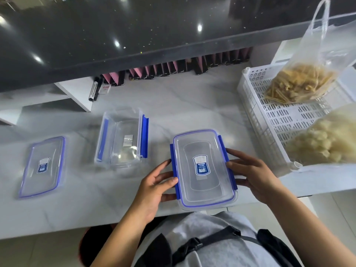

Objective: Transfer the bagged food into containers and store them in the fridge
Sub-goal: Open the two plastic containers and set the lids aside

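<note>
— What do you have between your hands?

— A lidded container: a clear, smooth plastic rectangle with rounded corners, a blue seal line round its lid, a blue label in the middle and blue clips down both long sides. It sits at the near edge of the desk, a little right of the middle.

— How are you holding it?

— My left hand lies against the left clip with its fingers nearly straight and the thumb spread up beside the far end of the clip. My right hand touches the right clip with its fingertips, fingers likewise stretched out. Neither hand wraps round anything; the box simply rests between them on the pale, marble-veined top.

— And the rest of the set?

— An open container of the same clear plastic stands further left, its blue clips flipped outward. Its loose lid lies flat near the desk's left end.

— Where is the food?

— At the right end, in a white slotted plastic basket. A thin clear bag of tan strips is at the basket's far side, and a bag of pale lumps is nearer me, well apart from both hands.
</note>
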`<state>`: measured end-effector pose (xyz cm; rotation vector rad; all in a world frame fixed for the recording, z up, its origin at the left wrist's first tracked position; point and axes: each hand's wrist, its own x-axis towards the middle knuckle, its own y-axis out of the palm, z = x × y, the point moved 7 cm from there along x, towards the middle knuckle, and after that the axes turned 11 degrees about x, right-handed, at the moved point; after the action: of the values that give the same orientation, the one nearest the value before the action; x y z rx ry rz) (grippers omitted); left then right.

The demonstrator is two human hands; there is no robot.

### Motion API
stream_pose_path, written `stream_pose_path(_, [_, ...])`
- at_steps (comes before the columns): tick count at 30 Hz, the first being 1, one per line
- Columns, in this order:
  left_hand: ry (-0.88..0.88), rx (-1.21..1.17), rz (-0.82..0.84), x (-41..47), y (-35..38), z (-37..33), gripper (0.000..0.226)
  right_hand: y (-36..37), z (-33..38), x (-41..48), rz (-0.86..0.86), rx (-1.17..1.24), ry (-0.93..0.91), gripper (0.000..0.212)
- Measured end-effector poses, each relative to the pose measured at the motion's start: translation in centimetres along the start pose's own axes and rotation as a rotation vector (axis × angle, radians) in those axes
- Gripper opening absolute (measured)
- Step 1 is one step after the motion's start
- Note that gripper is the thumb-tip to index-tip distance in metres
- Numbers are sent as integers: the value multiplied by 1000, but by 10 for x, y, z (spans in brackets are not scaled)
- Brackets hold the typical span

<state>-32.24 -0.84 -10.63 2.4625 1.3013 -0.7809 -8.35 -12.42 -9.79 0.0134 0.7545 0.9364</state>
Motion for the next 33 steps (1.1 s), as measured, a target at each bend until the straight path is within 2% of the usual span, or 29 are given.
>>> stream_pose_path(12, [-1, -73, 63, 9, -4, 2, 56, -12, -1, 9, -7, 46, 24, 36])
stream_pose_path(15, [20, -106, 3, 15, -3, -1, 53, -14, 4, 13, -81, 61, -69, 36])
stream_pose_path(17, [77, -39, -73, 16, -4, -5, 52, -16, 14, 12, -183, -106, -228, 36])
stream_pose_path(18, [132, 83, -108, 14, -5, -9, 55, -13, 21, 7, -199, -253, -300, 40])
stream_pose_path(19, [210, 266, -113, 12, -4, -16, 62, -7, 26, 1, -157, -416, -355, 49])
stream_pose_path(22, [392, 800, 86, 3, 19, -21, 101, 21, 16, -20, 142, -1048, -411, 91])
stream_pose_path(24, [470, 1003, 116, -2, 33, -19, 117, 27, -2, -25, 192, -1408, -409, 105])
stream_pose_path(26, [536, 1106, 69, 0, 41, -23, 126, 29, -10, -23, 151, -1518, -405, 108])
stream_pose_path(28, [564, 1138, 52, 9, 45, -31, 129, 30, -5, -17, 97, -1524, -400, 111])
stream_pose_path(33, [506, 1209, 73, 40, 54, -62, 126, 31, 28, 13, 14, -1540, -373, 114])
